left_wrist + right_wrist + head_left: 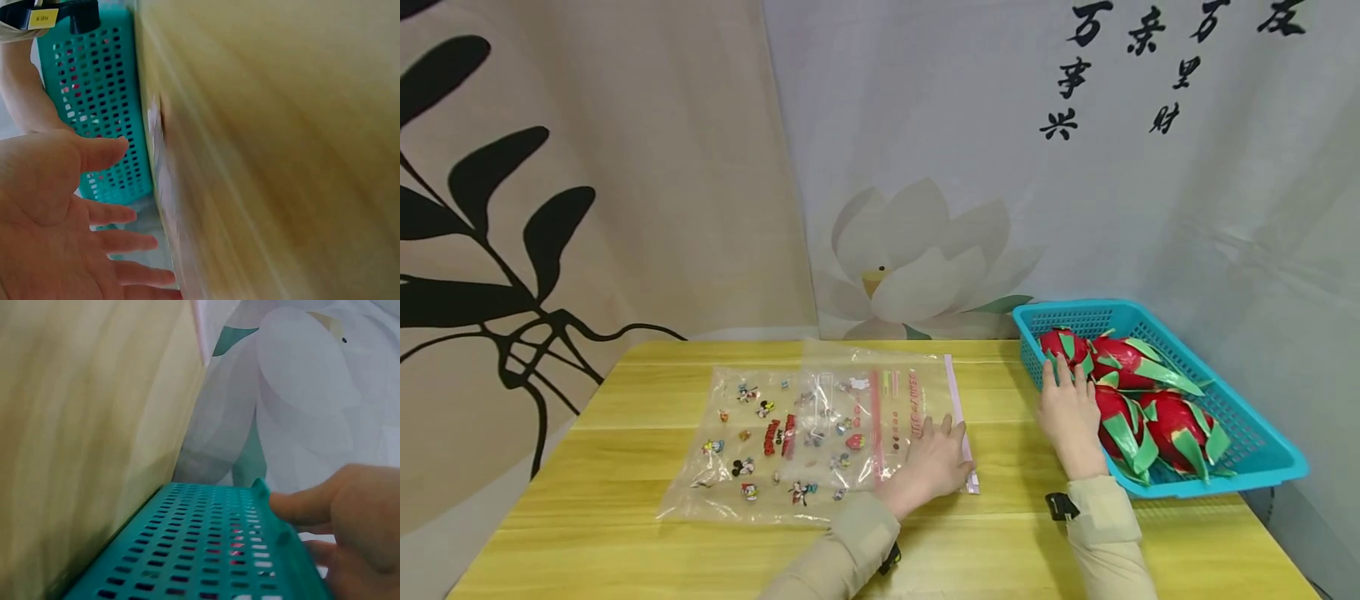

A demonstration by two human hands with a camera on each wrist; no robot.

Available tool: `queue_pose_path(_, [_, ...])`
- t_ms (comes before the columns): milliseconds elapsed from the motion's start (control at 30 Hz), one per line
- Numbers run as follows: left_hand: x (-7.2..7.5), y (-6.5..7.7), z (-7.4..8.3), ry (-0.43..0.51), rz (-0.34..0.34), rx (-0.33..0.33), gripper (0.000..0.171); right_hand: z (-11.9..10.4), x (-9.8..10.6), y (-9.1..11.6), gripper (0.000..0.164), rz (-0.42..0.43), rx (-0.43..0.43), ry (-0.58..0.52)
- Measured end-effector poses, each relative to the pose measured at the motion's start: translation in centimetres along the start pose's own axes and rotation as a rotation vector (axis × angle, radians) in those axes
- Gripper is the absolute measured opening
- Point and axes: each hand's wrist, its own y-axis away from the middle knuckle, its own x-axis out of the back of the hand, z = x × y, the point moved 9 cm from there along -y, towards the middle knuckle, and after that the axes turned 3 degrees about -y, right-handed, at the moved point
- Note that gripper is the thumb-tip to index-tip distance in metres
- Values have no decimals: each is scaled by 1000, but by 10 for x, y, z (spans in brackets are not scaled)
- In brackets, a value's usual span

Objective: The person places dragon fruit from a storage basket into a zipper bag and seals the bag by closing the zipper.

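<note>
My left hand is spread palm down over the right end of a clear zip bag with cartoon prints. In the left wrist view its fingers are straight. The bag lies flat on the table, its pinkish-white edge strip to the right. My right hand reaches over the near left rim of a blue plastic basket, fingertips right at a red dragon fruit with green scales. Several dragon fruits sit in the basket, including one at the front. In the right wrist view the thumb is close over the rim.
The wooden table runs under the bag and basket, its left edge slanting. Behind it hangs a printed cloth with a lotus, dark leaves and black characters. Both wrists wear black camera straps.
</note>
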Motion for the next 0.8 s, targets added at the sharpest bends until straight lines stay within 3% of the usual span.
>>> queue_pose_path(400, [2, 6, -8, -177, 79, 52, 40, 5, 1, 4, 54, 44, 37, -9])
queue_pose_path(800, [3, 15, -19, -126, 81, 67, 30, 3, 1, 4, 56, 84, 64, 2])
